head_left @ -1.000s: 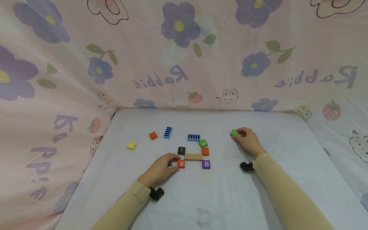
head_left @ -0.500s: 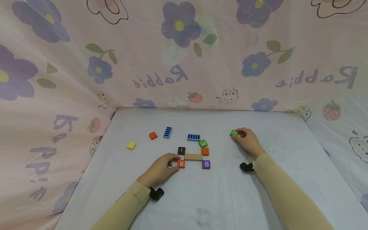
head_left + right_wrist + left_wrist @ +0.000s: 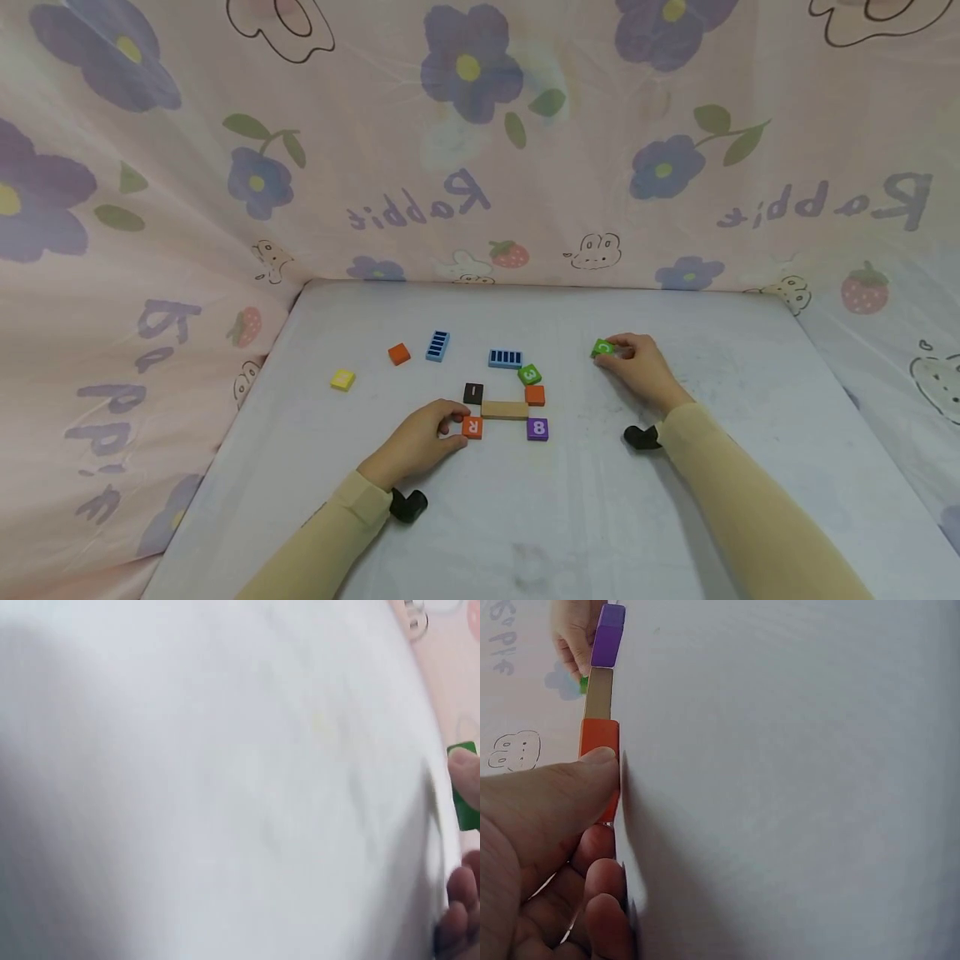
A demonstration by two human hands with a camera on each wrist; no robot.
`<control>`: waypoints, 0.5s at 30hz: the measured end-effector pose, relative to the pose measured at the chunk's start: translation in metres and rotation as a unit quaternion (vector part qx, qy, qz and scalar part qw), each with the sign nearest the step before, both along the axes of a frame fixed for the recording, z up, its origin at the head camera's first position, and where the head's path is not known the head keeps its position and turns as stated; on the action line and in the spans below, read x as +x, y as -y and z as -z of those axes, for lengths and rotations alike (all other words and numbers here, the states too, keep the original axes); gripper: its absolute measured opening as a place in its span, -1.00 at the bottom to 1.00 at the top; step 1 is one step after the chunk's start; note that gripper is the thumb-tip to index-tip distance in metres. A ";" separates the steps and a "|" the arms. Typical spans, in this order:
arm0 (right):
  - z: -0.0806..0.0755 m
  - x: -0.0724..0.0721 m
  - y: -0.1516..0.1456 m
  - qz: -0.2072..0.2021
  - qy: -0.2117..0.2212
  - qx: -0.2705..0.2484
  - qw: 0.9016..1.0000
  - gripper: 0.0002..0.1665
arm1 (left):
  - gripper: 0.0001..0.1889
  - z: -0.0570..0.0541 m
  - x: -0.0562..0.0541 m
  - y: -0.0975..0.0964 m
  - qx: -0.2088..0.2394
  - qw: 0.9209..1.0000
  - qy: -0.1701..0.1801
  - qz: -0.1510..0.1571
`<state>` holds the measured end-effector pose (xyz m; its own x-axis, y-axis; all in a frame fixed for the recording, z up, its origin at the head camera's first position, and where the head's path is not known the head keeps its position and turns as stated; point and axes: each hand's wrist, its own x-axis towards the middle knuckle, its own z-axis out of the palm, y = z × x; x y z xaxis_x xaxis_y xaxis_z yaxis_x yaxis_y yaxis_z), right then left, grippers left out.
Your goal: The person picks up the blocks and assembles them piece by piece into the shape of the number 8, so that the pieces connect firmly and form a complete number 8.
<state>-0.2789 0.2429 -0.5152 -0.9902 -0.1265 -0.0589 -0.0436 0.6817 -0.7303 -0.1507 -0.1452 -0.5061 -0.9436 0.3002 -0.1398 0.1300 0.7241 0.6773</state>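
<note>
Between thumb and fingers my right hand (image 3: 641, 371) pinches a green letter block (image 3: 602, 348) marked C, at the right of the table. In the right wrist view the thumb lies over that green block's edge. My left hand (image 3: 416, 442) grips an orange block (image 3: 472, 427) marked R, its thumb pressed on the near side in the left wrist view. This block touches the end of a plain wooden bar (image 3: 505, 410). Around the bar stand a black block (image 3: 473, 393), an orange block (image 3: 535, 395) and a purple block (image 3: 537, 429) marked 8.
Behind this group lie a green block (image 3: 529, 374) marked 3 and a blue striped block (image 3: 506, 358). Further left are another blue striped block (image 3: 438, 346), an orange block (image 3: 399, 354) and a yellow block (image 3: 342, 380). A patterned curtain (image 3: 525, 183) hangs behind the white table (image 3: 600, 517).
My right hand has moved slightly left with the green C block, and the block has turned a little. The left hand and the blocks around it have stayed in place.
</note>
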 end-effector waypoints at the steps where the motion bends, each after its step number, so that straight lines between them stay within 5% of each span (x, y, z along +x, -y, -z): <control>1: -0.001 0.000 0.004 -0.004 0.003 -0.002 1.000 -0.31 | -0.57 0.000 0.000 0.000 -0.003 1.000 -0.001 0.001; 9: -0.023 0.004 0.047 -0.045 0.014 -0.003 0.999 -0.48 | -0.57 0.001 0.000 0.000 -0.007 1.000 0.001 -0.001; 15: -0.044 0.001 0.092 -0.123 -0.009 0.031 0.992 -0.57 | -0.56 0.000 0.000 -0.001 -0.007 1.000 0.005 -0.003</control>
<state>-0.2778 0.1507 -0.4712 -0.9310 -0.3607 -0.0559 -0.2270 0.6920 -0.6853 -0.1509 -0.1442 -0.5064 -0.9441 0.2917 -0.1536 0.1182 0.7345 0.6682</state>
